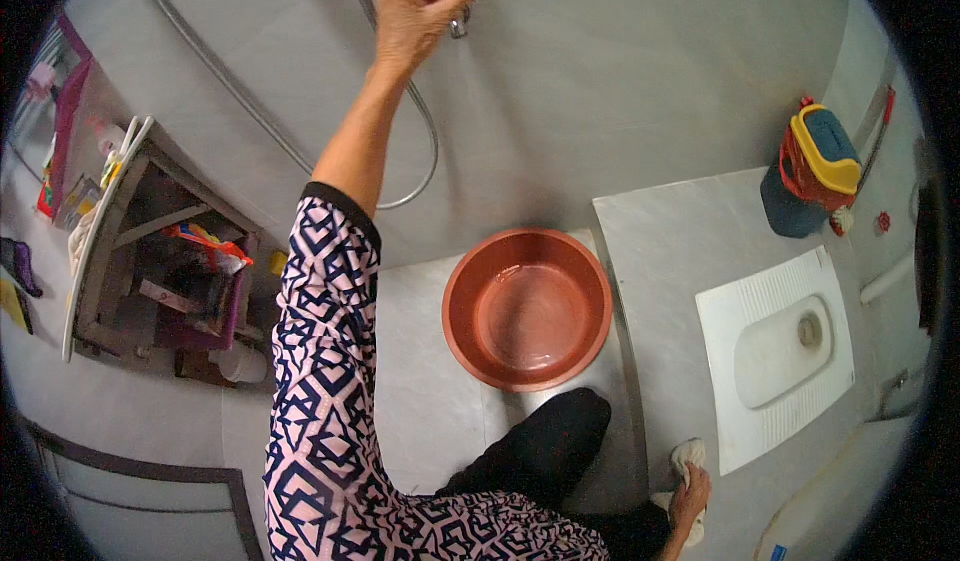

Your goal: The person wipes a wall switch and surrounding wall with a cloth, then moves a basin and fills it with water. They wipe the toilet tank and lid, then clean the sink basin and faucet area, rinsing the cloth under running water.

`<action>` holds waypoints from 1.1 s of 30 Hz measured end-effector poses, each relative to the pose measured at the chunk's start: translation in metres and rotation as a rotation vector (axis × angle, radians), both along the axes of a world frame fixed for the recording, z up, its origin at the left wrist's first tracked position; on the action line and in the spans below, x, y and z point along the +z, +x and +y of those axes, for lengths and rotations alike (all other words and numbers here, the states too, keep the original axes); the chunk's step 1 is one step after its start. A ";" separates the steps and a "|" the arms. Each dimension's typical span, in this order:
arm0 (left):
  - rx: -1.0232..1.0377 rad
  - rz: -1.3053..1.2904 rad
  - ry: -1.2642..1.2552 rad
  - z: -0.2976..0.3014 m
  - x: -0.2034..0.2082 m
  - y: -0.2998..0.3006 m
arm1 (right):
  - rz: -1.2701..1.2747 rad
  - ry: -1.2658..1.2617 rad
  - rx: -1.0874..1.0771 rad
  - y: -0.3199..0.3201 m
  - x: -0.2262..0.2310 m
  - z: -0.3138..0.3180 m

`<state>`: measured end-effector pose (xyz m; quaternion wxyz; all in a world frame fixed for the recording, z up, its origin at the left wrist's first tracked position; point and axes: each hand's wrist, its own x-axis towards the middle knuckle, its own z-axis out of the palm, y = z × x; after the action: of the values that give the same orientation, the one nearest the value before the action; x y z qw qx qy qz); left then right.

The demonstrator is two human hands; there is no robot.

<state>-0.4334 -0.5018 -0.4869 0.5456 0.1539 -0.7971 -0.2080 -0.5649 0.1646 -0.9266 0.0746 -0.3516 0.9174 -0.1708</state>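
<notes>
High on the wall, my left hand (413,19) reaches up with its fingers curled about a small chrome tap (459,28); the tap's handle is mostly hidden behind the fingers. Below it, on the floor, stands a round reddish-brown plastic basin (470,336) with some shallow water glinting in the bottom. Down at the lower right, beside my knee, my right hand (690,499) is closed on a bunched whitish cloth (688,454), which rests on the raised tiled step.
A white squat toilet (725,381) is set into the raised step (650,261) on the right. Behind it stands a blue bin (790,201) with a yellow-rimmed lid. A cluttered shelf unit (110,271) is at the left. A metal shower hose (432,131) loops along the wall.
</notes>
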 end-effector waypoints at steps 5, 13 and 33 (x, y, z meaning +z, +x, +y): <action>0.199 0.202 0.178 0.007 -0.063 0.038 | -0.070 -0.104 -0.068 0.001 0.014 0.001; 0.772 -0.106 0.595 0.111 -0.389 0.165 | -0.178 -0.024 -0.060 -0.006 0.015 0.015; -0.021 0.083 2.154 0.266 -0.493 0.063 | -0.165 -0.479 -0.393 0.006 0.061 0.114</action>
<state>-0.3709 -0.2356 -0.9799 0.1481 0.5393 -0.1769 -0.8099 -0.5591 0.2784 -0.8656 0.0293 -0.1600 0.8924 -0.4209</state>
